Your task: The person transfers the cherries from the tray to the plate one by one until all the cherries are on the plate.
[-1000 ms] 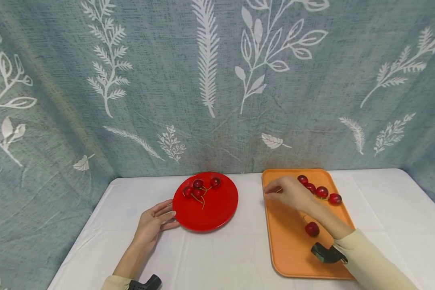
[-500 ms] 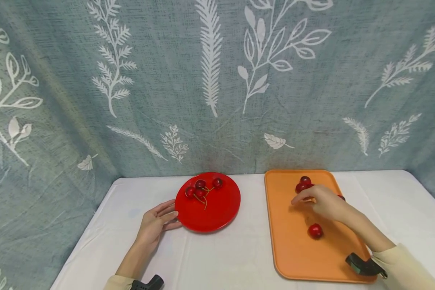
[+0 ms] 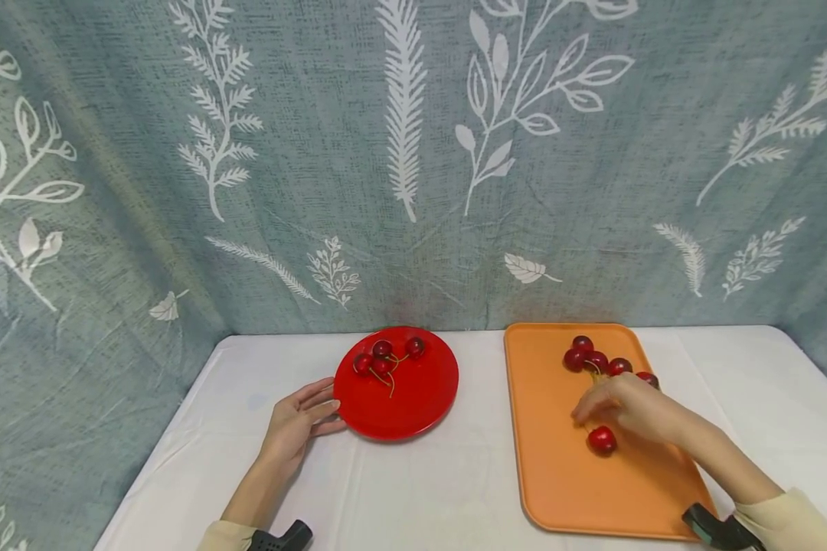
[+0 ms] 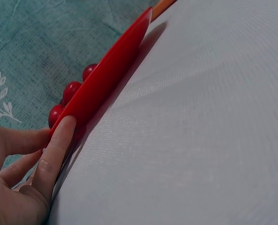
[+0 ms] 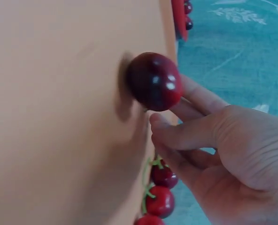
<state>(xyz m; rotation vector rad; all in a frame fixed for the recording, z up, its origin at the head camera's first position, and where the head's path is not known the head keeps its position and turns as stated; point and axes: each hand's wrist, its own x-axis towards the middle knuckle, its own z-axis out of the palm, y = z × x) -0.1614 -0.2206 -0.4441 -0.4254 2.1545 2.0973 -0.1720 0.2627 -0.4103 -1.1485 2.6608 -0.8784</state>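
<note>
So the right hand (image 3: 627, 409) is down on the orange tray (image 3: 565, 490), fingers curled toward a lone cherry (image 3: 603, 440) that sits mid-tray. In the right wrist view the fingertips (image 5: 162, 123) are right against that cherry (image 5: 154, 80), looks like touching it, but I can't tell if it's actually pinched yet (the stem is hidden by the fingers). A cluster of 4 more cherries (image 3: 596, 360) lies at the far end of the tray, just behind the hand. Over on the other side, the left hand (image 3: 296, 428) lies flat on the white tabletop (image 3: 413, 490) with straight, relaxed fingers resting against the near-left rim of the red plate (image 3: 413, 409), and the left wrist view shows a fingertip (image 4: 64, 129) touching the plate edge (image 4: 111, 79). The plate has 4 cherries (image 3: 384, 358) bunched at its far side, stems tangled. Plate and tray sit side by side, a little apart, in front of a leaf-print curtain (image 3: 413, 153).
</note>
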